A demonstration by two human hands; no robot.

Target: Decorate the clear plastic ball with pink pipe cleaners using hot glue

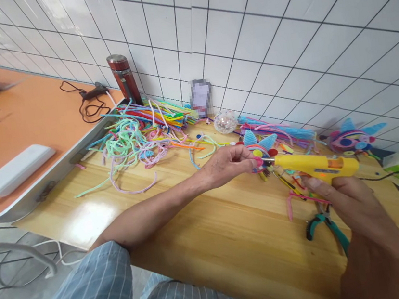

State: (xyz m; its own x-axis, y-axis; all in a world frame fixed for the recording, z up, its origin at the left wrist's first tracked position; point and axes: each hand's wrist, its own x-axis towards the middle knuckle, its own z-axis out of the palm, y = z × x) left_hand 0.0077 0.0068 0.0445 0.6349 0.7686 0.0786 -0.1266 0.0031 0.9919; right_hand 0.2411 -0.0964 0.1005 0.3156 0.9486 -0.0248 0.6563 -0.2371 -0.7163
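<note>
My left hand (225,165) pinches a small pink piece (258,162) between thumb and fingertips. My right hand (351,203) is wrapped round the handle of a yellow glue gun (314,164), whose metal tip points left and meets the pink piece. Just behind my left fingertips lies a colourful pipe-cleaner figure (260,144) with blue pointed ears and round yellow and red dots, partly hidden by the hand and the nozzle. Pliers with teal handles (316,225) rest on the wooden table (211,245) below the glue gun.
Tangled pipe cleaners (126,141) cover the back left, beside a red-brown flask (124,78). A phone (201,98) leans on the tiled wall near a clear ball (225,122). Another blue-eared figure (353,138) sits back right. An orange table (34,106) adjoins at left.
</note>
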